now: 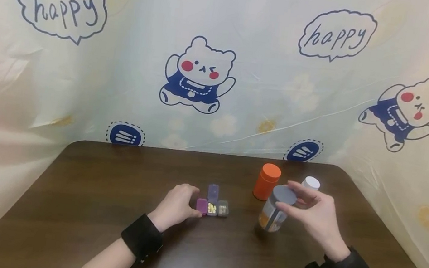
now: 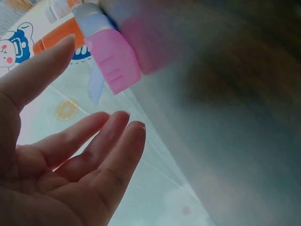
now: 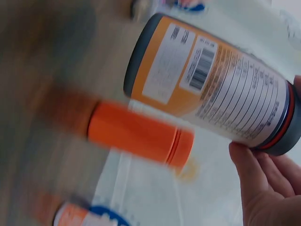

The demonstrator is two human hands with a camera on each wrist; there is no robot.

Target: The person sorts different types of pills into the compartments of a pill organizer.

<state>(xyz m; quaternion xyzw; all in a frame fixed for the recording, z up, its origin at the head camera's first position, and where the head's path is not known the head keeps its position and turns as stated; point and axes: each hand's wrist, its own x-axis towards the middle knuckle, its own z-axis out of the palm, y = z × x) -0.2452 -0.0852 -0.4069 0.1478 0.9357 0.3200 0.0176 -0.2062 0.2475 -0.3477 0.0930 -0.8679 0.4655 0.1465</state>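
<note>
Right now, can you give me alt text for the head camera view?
A person's right hand grips the grey lid of a labelled orange-and-white bottle on a dark wooden table. Their left hand touches a small purple pill organiser; an orange canister stands behind.

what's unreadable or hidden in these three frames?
- Label text on the grey-lidded bottle: right wrist view, motion-blurred; head view, too small.
- White-capped bottle: head view, body hidden behind the right hand.
- Pill organizer: contents too small in head view; left wrist view blurred, cut by the top edge.
- Left hand: whether it touches the organizer is unclear.
- Orange bottle: smeared in right wrist view.
</note>
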